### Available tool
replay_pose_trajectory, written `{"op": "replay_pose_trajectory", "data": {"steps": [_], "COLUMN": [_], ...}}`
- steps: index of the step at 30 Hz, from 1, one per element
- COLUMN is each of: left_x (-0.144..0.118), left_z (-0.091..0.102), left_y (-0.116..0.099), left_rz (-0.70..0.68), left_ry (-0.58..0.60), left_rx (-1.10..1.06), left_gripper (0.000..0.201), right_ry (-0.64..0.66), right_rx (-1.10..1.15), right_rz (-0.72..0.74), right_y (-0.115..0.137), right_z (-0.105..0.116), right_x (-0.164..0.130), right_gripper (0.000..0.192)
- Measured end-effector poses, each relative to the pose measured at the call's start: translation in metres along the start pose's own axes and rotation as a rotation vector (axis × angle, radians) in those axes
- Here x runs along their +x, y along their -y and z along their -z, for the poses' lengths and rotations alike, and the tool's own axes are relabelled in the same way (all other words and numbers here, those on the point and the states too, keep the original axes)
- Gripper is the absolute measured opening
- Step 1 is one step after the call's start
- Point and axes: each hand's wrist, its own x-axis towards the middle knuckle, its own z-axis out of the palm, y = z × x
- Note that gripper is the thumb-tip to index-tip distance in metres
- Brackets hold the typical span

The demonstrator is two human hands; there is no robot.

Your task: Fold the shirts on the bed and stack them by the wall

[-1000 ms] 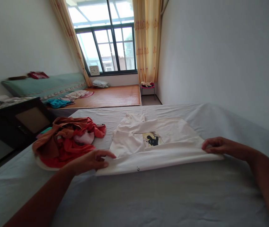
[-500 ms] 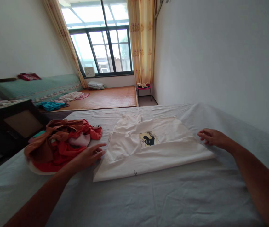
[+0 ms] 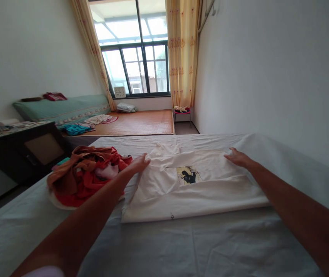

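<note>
White cotton printed T-shirt [image 3: 199, 188], soft, light and limp, lies half-folded on the grey bed sheet [image 3: 182, 250]; left hand [image 3: 140, 163] and right hand [image 3: 236, 157] press open-fingered on its far corners, the best hold.

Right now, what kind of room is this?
Likely a home bedroom. Both hands, left hand and right hand, rest on a white printed T-shirt spread on a grey-sheeted bed, beside a heap of red and brown clothes; yellow curtains frame a window.
</note>
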Motion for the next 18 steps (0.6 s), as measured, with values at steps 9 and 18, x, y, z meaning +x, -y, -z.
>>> {"op": "replay_pose_trajectory", "data": {"steps": [9, 18], "left_x": [0.076, 0.128], "left_z": [-0.01, -0.003], "left_y": [-0.011, -0.033], "left_rz": [0.11, -0.039], "left_ry": [0.105, -0.085], "left_rx": [-0.007, -0.148], "left_gripper": [0.038, 0.035], "right_ry": [0.013, -0.002], "right_rx": [0.165, 0.635], "right_rz": [-0.001, 0.03], "right_y": [0.017, 0.005], "right_z": [-0.013, 0.014], "right_x": [0.044, 0.048], "right_gripper": [0.044, 0.034]}}
